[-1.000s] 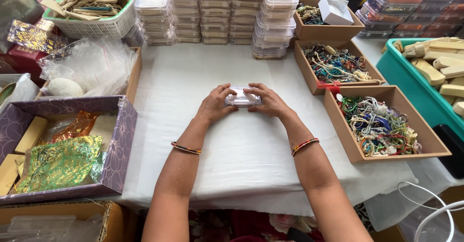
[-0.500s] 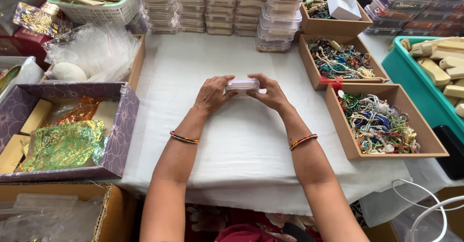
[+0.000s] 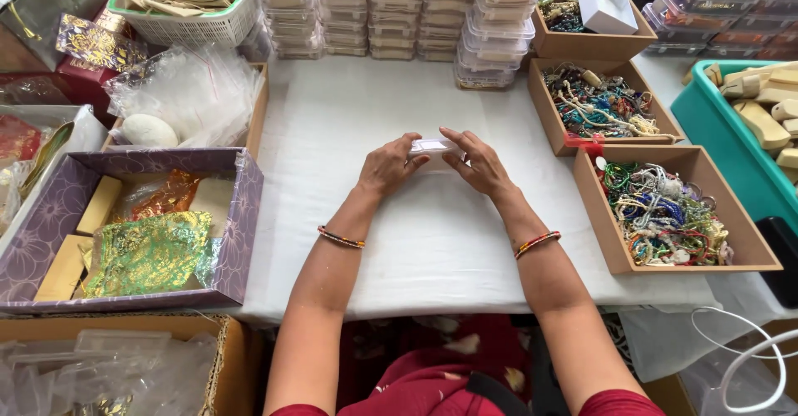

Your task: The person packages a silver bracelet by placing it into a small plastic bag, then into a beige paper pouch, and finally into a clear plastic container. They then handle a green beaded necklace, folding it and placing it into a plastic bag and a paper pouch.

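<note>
A small clear plastic box (image 3: 432, 152) rests on the white table cover (image 3: 416, 225) in the middle of the head view. My left hand (image 3: 386, 165) grips its left end and my right hand (image 3: 475, 162) grips its right end, fingers curled over the lid. Most of the box is hidden under my fingers. Each wrist wears a thin beaded bangle.
Stacks of clear plastic boxes (image 3: 399, 13) line the far edge. Brown trays of beaded jewellery (image 3: 657, 208) stand at right, next to a teal crate (image 3: 748, 142) of wooden pieces. A purple box (image 3: 125, 225) with gold foil and a white basket (image 3: 183, 9) lie at left.
Both hands have stayed on the small box at the table's middle. The view has shifted slightly; the hands look a little closed in over the lid.
</note>
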